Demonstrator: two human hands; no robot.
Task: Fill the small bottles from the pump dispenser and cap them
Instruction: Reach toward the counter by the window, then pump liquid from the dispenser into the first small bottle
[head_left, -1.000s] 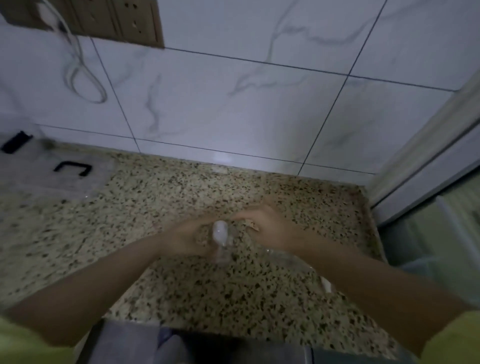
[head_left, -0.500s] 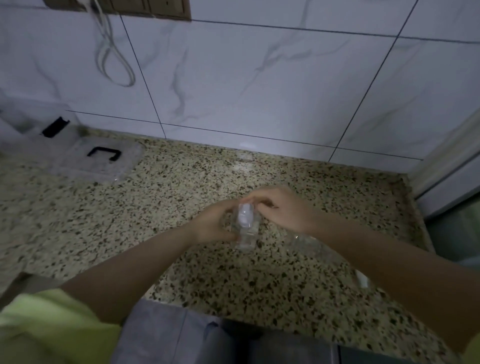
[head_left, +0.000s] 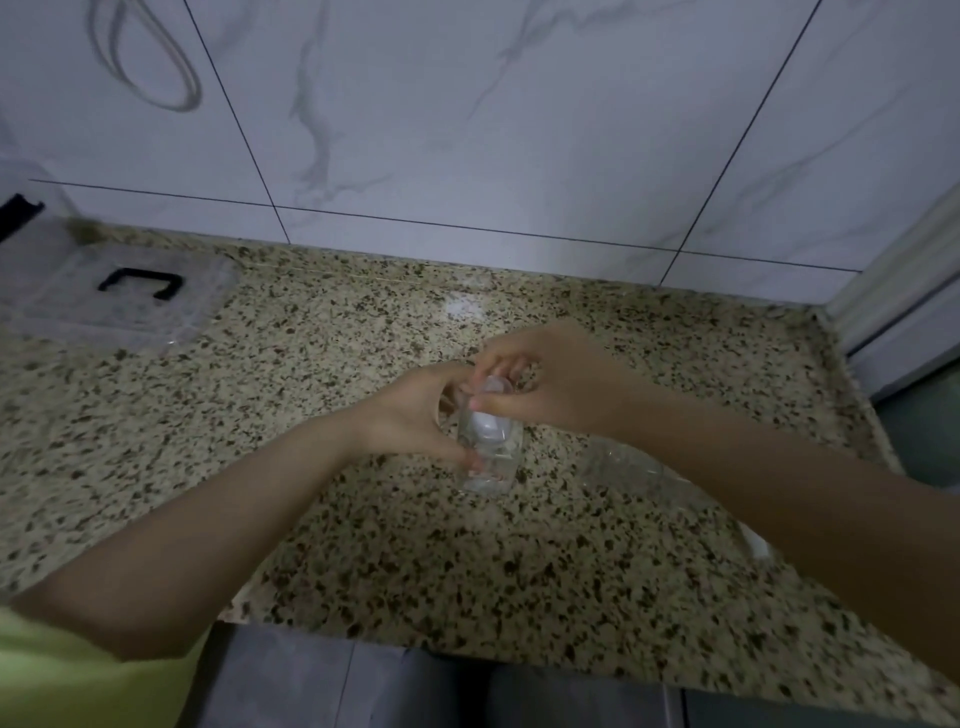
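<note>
Item 1: small clear plastic bottle (head_left: 491, 457), upright, base on or just above the speckled beige-and-black stone tabletop (head_left: 322, 395); can't tell which. My left hand (head_left: 415, 410) grips its body from the left side, fingers curled round it. My right hand (head_left: 545, 379) is on top of it, fingers (head_left: 511, 366) and thumb pinched on the small round clear cap (head_left: 493, 389) at the bottle neck. Whether cap is seated or loose: can't tell, blurred.

Item 2: larger clear plastic container (head_left: 623, 467), just to the right of my fingers, under my right forearm, mostly hidden; type not clear.

Item 3: flat clear plastic lid w/ black handle (head_left: 124, 296), lying on tabletop well to the left of my left hand, near the wall.

Item 4: white marble-look tiled wall (head_left: 467, 130) w/ dark grout lines, beyond both hands. Grey looped cord (head_left: 156, 73) hangs on it, far upper left.

Item 5: yellow-green sleeve (head_left: 62, 675) on my left arm, nearest me.
</note>
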